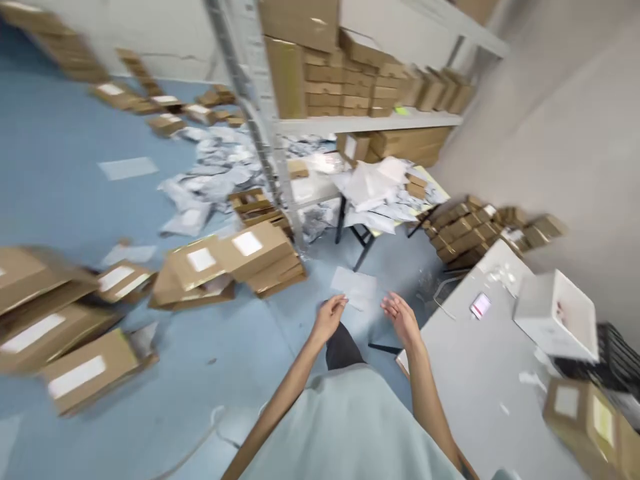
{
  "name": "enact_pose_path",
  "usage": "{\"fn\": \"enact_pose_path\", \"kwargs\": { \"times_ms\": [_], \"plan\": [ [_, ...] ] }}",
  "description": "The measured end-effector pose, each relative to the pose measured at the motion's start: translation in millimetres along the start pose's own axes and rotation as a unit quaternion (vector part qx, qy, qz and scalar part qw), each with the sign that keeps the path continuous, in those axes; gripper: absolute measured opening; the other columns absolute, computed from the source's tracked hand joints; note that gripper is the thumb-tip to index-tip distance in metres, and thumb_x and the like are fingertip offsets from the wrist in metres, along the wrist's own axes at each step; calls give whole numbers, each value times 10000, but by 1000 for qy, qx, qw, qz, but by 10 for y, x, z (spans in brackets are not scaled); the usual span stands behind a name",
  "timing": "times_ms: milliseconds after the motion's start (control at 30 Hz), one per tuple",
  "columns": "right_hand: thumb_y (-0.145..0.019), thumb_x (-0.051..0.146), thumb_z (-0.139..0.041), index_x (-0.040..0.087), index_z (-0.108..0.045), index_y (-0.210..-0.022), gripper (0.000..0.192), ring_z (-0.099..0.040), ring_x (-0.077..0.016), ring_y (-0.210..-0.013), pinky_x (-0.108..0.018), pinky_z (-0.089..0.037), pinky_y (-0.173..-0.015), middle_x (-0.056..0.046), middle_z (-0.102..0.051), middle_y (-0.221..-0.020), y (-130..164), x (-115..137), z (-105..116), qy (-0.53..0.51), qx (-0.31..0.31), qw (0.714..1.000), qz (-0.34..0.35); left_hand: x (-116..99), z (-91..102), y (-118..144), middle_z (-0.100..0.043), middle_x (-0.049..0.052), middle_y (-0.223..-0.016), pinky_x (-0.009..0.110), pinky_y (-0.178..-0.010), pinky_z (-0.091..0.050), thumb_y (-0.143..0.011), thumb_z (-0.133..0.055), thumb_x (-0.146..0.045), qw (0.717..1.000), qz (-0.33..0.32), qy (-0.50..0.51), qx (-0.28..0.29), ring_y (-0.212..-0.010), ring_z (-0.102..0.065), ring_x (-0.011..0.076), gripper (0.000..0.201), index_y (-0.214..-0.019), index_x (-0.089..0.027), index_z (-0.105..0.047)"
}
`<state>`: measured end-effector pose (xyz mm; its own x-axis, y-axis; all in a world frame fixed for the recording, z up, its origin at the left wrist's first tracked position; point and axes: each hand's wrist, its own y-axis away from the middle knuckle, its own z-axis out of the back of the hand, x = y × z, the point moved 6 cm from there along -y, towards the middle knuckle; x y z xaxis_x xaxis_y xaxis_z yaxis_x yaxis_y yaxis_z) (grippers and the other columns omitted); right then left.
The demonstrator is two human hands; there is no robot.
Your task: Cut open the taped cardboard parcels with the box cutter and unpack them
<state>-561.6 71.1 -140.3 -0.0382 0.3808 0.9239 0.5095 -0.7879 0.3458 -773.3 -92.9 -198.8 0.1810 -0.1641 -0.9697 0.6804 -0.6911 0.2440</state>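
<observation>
My left hand (pixel 330 318) is held out in front of my body, its fingers loosely bent and nothing visible in them. Across from it my right hand (pixel 401 319) is raised with bent, slightly parted fingers, also without anything visible in it. The two hands are apart. Beyond and between them a white sheet (pixel 354 287) appears to lie on the blue floor; the left fingertips overlap its near edge in view. To the right of my right hand stands a grey-white table (pixel 460 380) with a phone (pixel 481 306) on it.
Cardboard boxes (pixel 95 363) stand on the floor at left. White packages (pixel 215 167) are heaped near a metal shelf (pixel 370 123) loaded with cartons. A small table holds white bags (pixel 375 183). A white bin (pixel 555 313) and another carton (pixel 575 417) are at right. A cable (pixel 195 447) crosses the floor.
</observation>
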Motion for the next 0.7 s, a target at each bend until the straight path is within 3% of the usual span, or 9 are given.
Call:
{"fn": "enact_pose_path", "kwargs": {
  "times_ms": [133,267,433,700],
  "plan": [
    [-795,739,-938,273,-821,-1268,675,-850,-383,-1214,-582,-639,-1135,-201,-851,-1356,1385,17,1439,-2,-152,988,34,-330,-1260,624,-859,212,-1324,557,-1227,-603,-838,-736,-730,987,-40,12,156,-1304,-822,377,675,-1255,-199,-759],
    [-748,719,-986,274,-834,-1260,695,-849,-377,-1202,-583,-645,-1118,-190,-858,-1315,2586,19,2478,-29,-305,950,64,-615,-2365,1300,-840,221,-1375,556,-1260,-580,-849,-756,-777,953,-53,3,299,-1350,-801,385,744,-1316,-198,-750],
    [-698,672,-1013,270,-811,-1311,760,-833,-353,-1198,-530,-672,-1060,-155,-849,-1324,3469,32,3325,-69,-444,885,122,-671,-3427,2072,-825,226,-1411,563,-1264,-583,-884,-757,-812,911,-54,-34,408,-1342,-803,384,779,-1355,-192,-745],
    [-757,633,-997,268,-785,-1405,774,-797,-338,-1276,-492,-672,-1095,-165,-804,-1415,4234,-331,4345,-111,-505,840,166,-453,-4762,3126,-820,211,-1432,586,-1271,-579,-892,-747,-833,863,-66,-95,491,-1343,-800,391,782,-1358,-206,-744]
  ]
}}
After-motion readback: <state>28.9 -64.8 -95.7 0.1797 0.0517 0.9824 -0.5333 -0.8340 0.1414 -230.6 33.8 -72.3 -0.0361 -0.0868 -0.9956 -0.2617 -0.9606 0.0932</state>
